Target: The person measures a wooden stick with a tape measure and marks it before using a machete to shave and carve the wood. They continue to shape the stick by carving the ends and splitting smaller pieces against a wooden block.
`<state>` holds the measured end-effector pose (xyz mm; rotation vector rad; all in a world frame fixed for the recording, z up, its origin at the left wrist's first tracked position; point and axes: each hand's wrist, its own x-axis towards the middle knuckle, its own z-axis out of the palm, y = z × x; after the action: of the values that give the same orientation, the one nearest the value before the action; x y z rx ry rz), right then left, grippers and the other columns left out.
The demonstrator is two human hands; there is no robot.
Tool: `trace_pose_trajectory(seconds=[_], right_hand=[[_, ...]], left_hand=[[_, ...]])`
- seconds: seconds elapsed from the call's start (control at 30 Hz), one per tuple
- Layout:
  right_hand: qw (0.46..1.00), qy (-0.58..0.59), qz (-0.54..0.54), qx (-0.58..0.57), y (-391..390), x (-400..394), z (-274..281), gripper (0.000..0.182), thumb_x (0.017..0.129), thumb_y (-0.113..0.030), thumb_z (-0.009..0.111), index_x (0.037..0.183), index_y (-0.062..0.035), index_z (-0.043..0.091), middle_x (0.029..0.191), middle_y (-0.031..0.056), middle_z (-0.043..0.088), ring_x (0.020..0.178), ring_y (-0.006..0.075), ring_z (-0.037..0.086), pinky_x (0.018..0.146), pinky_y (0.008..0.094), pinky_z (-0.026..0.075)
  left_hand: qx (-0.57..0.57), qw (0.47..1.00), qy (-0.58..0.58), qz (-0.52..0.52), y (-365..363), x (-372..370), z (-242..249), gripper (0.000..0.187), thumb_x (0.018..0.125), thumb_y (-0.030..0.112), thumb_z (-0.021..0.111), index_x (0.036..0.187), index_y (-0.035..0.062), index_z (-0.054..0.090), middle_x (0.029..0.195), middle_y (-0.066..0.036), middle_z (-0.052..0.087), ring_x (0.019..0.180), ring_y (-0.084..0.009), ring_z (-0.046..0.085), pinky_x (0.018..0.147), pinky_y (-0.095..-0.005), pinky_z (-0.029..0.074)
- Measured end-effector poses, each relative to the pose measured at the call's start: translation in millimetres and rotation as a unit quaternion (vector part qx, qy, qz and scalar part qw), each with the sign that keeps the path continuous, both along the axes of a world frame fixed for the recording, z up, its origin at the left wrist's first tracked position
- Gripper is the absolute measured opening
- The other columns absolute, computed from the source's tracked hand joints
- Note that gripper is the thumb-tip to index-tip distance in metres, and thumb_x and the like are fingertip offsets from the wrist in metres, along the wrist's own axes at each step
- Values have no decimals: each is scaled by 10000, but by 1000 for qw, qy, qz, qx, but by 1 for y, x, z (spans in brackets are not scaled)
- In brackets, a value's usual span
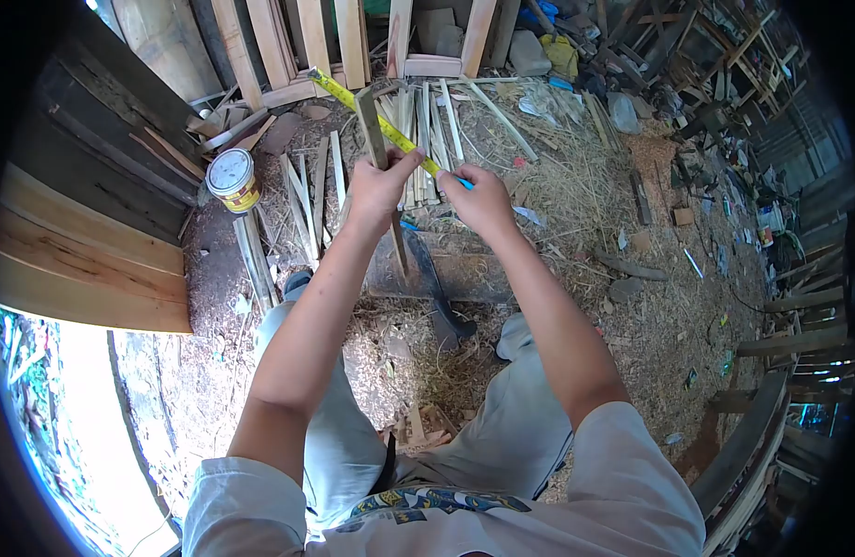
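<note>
My left hand [379, 192] is closed around a narrow wooden strip [372, 130], which stands tilted with its lower end near a log. A yellow tape measure blade [339, 90] runs past the strip and beyond it to the upper left. My left fingertips are right at this blade. My right hand [483, 201] is closed on the tape measure near its other end, where a bit of blue [464, 183] shows; the hand hides most of its case. Between my legs lies the log [488, 277], with a dark curved blade-like tool [430, 283] resting across it.
Several thin wooden strips [451, 121] lie on the shaving-covered ground ahead. A paint bucket [233, 176] stands at the left, near large boards [93, 255]. Upright planks [316, 37] line the back. Scrap wood [715, 56] is piled at the upper right.
</note>
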<state>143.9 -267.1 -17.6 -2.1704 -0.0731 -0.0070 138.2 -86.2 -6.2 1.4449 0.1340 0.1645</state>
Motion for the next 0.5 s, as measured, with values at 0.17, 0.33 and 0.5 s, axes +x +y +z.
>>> trace_pose_trajectory(seconds=[0.17, 0.33, 0.5], right_hand=[[999, 24, 16, 25, 2, 2, -1, 509, 929, -503, 675, 895, 4, 703, 712, 159, 668, 670, 311, 667, 657, 422, 505], [997, 44, 46, -38, -16, -3, -8, 510, 913, -512, 674, 948, -5, 716, 754, 157, 690, 702, 307, 682, 681, 422, 515], [993, 54, 51, -97, -38, -11, 0, 489, 895, -503, 685, 953, -20, 726, 761, 142, 697, 723, 287, 695, 691, 415, 521]], left_hand=[[15, 999, -41, 28, 13, 8, 4, 255, 904, 191, 827, 742, 84, 663, 644, 76, 503, 549, -47, 410, 507, -259, 280], [-20, 994, -23, 106, 75, 23, 18, 218, 903, 220, 825, 970, 33, 735, 682, 65, 515, 569, -52, 441, 526, -234, 337], [-113, 981, -50, 149, 137, 30, 19, 165, 935, 182, 796, 985, 46, 718, 729, 56, 529, 572, -58, 416, 526, -243, 336]])
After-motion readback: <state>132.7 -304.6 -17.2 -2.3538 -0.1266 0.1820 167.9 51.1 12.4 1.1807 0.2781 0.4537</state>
